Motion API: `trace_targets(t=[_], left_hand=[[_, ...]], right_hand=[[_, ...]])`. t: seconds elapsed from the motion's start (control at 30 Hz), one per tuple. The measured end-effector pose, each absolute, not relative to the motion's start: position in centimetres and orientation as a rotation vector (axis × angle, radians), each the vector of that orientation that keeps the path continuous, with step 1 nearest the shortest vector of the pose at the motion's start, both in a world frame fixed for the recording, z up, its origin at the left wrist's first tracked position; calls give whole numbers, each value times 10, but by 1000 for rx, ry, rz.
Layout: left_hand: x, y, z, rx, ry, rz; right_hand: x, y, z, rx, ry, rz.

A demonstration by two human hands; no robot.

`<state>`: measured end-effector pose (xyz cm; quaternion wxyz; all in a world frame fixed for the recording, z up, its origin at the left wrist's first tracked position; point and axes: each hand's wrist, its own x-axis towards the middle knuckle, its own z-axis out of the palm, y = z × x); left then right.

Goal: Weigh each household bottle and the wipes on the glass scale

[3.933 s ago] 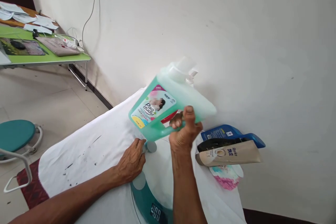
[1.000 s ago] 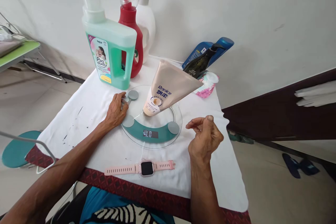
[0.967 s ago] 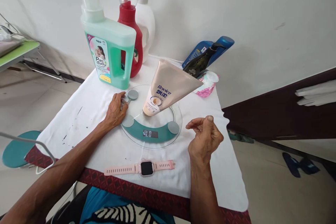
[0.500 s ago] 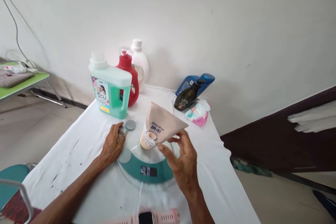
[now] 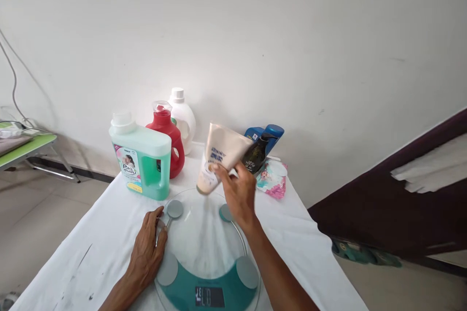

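My right hand [image 5: 239, 194] grips a beige Rejoice squeeze tube [image 5: 224, 143], thumb across its front and fingers behind. The tube is tilted, cap end down, raised above the far part of a round glass bathroom scale [image 5: 209, 289]. The scale has a teal front band and grey round pads; its display is lit, but the digits are blurred. My left hand [image 5: 146, 248] rests at the scale's left rim on the table, with thumb and fingers apart and touching the edge.
Left at the back stand a green Pao dudu jug [image 5: 142, 160], a red bottle [image 5: 166, 136] and a white bottle [image 5: 184, 119]. Behind the tube are a black bottle [image 5: 257, 155], a blue bottle [image 5: 275, 131] and a pink-and-white packet [image 5: 272, 180]. A white cloth [image 5: 292, 252] covers the table.
My right hand has lifted the tube off the scale and carried it toward the back. The view has tilted up, and the pink watch has left the frame.
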<state>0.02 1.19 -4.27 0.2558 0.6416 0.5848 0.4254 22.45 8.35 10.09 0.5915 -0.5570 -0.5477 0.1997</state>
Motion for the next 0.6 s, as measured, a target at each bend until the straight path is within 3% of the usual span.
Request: trace_targets(t=[0.23,0.6], left_hand=[[1,13,-42,1737,1617,1190],[-6,21,-51,1741,1644,1137]], right_hand=[[187,211,75,-1284,-1455,346],[179,236,50,-1397,-1487,199]])
